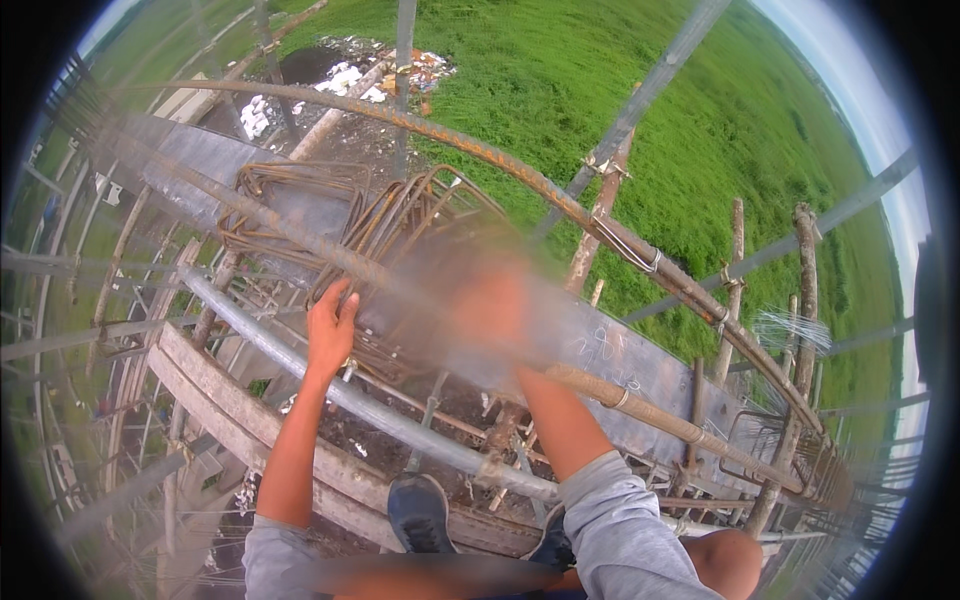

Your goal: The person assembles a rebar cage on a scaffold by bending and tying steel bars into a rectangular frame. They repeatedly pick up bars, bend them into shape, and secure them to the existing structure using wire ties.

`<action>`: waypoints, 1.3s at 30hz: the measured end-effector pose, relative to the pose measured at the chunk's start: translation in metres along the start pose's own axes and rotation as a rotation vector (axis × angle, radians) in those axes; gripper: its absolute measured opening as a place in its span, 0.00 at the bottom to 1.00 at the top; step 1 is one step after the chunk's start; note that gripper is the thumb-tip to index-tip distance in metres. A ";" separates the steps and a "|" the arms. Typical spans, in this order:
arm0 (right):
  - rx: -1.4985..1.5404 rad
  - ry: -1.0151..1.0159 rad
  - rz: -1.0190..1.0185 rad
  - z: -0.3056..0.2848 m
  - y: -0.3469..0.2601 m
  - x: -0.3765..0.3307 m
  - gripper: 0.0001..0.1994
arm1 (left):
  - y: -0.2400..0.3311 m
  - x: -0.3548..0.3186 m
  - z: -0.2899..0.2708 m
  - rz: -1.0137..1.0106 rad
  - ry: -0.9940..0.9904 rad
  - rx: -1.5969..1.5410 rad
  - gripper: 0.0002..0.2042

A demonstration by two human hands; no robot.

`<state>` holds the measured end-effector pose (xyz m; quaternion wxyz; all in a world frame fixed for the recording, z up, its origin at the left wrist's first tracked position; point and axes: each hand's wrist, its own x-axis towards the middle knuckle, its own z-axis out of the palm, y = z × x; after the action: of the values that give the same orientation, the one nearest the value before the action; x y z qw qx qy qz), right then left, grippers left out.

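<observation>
handling step, apparently: bent steel stirrups (pixel 385 225) on dark board (pixel 590 345), left hand (pixel 330 325) at their near edge, grip unclear; right hand (pixel 492 305) blurred, cannot tell; next move likely needs firm hold.

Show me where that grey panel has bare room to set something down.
Grey panel: its chalk-marked right stretch, bordered by the near rusty bar, and its left end, beyond the bent stirrups. Crowded: the middle, with stirrups beside the left hand; blur obscures the right hand.

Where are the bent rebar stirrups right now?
In the head view, the rusty stirrups lie mostly left of centre, over the dark grey board, beside the left hand.
</observation>
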<state>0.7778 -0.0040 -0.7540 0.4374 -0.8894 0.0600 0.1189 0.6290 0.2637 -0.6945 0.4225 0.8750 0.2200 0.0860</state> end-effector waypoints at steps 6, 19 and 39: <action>0.807 -0.025 0.203 0.004 0.014 0.010 0.17 | -0.020 0.016 0.016 -0.095 0.120 -0.177 0.19; 1.247 -0.153 0.280 -0.056 -0.003 0.008 0.30 | 0.007 0.019 0.018 0.144 0.408 0.192 0.11; 0.765 -0.526 0.455 -0.076 -0.071 -0.164 0.22 | 0.128 -0.202 -0.024 0.348 0.223 0.442 0.33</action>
<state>0.6467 -0.0204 -0.6118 0.6947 -0.5702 0.1790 0.4002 0.4817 0.1185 -0.5728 0.1739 0.9556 0.1253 0.2024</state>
